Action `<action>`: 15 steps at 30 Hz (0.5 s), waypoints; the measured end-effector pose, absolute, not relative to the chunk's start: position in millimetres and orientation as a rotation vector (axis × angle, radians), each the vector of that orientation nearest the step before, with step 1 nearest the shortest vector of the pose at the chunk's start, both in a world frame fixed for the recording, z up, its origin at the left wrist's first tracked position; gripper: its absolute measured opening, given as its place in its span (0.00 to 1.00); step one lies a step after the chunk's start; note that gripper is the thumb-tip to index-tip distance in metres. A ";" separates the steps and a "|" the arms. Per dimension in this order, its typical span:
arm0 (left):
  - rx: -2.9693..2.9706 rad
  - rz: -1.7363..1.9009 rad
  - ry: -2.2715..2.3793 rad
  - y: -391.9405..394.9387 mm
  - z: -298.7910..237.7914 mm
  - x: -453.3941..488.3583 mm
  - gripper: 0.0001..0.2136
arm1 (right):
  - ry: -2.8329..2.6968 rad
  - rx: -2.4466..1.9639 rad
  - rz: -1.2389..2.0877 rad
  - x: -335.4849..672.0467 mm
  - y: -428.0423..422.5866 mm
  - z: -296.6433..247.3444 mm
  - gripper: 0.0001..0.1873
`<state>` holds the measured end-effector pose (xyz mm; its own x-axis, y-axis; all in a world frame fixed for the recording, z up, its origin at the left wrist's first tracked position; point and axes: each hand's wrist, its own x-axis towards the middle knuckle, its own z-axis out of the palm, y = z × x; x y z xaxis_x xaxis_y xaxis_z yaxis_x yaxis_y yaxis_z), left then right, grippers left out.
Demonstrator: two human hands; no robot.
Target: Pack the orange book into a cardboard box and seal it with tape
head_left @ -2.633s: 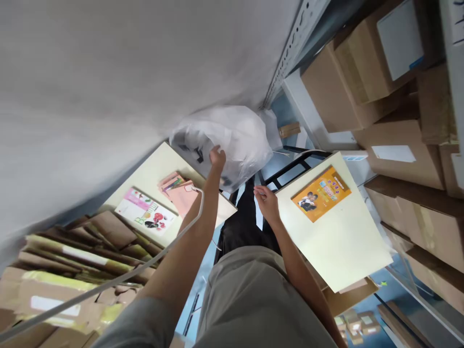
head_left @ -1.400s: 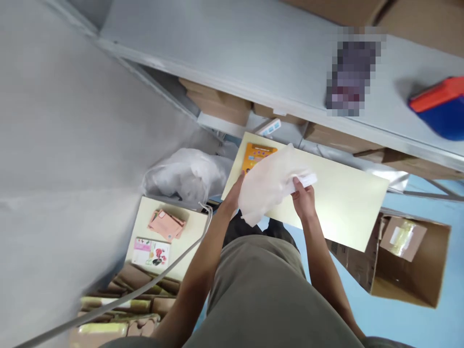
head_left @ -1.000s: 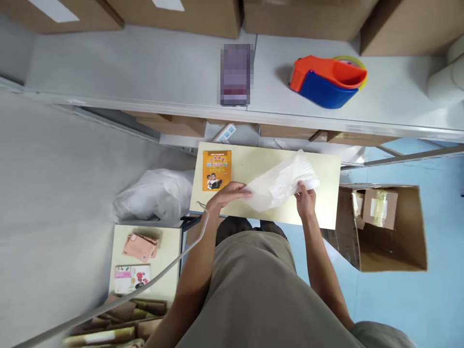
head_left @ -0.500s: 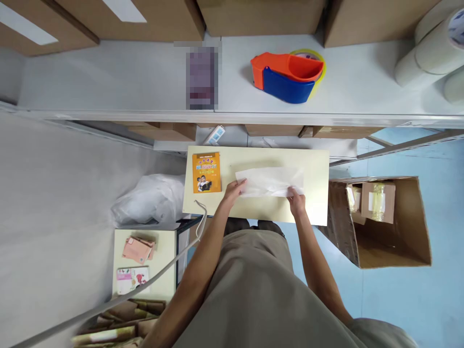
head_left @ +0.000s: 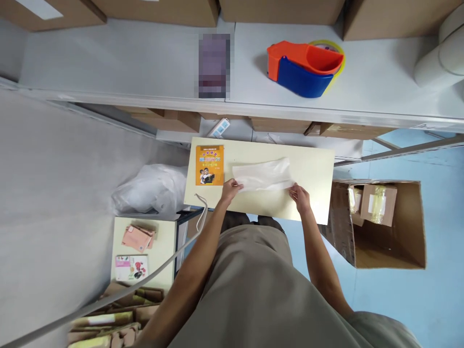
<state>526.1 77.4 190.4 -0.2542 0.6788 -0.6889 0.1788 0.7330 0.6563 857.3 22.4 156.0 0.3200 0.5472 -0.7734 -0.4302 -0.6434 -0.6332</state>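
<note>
A white plastic mailing bag [head_left: 264, 175] lies flat on the cream table [head_left: 311, 169] in front of me. My left hand [head_left: 231, 186] pinches the bag's near left corner. My right hand [head_left: 299, 196] rests at the bag's near right corner, fingers curled on its edge. An orange book [head_left: 209, 165] lies on the table just left of the bag, untouched.
A grey shelf [head_left: 126, 63] above the table carries an orange-and-blue tape dispenser [head_left: 303, 67] and cardboard boxes. An open cardboard box [head_left: 384, 222] stands at the right. A full white plastic sack [head_left: 152, 188] and a small table [head_left: 170, 241] with books are at the left.
I took a white bag from the sack at the left, turned to the table and laid it flat. Both hands have slid to its near corners.
</note>
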 end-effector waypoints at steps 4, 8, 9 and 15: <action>0.777 0.553 1.786 75.7 192.6 519.4 0.12 | -0.228 -1.783 1.487 855.8 27.6 156.2 0.24; 0.779 0.618 1.814 72.1 192.5 516.0 0.14 | -0.563 -1.900 1.265 848.4 32.9 156.5 0.24; 0.810 0.620 1.820 71.0 192.1 515.0 0.13 | -0.710 -1.914 1.183 845.5 34.2 157.0 0.23; 0.957 0.553 1.837 66.5 186.0 509.3 0.06 | -1.587 -1.750 1.067 813.8 44.8 156.5 0.18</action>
<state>509.3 66.5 186.0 -0.2345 0.8064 -0.5429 0.3729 0.5904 0.7158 813.8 44.8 156.5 -0.0083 0.9807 -0.1955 0.5508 -0.1587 -0.8194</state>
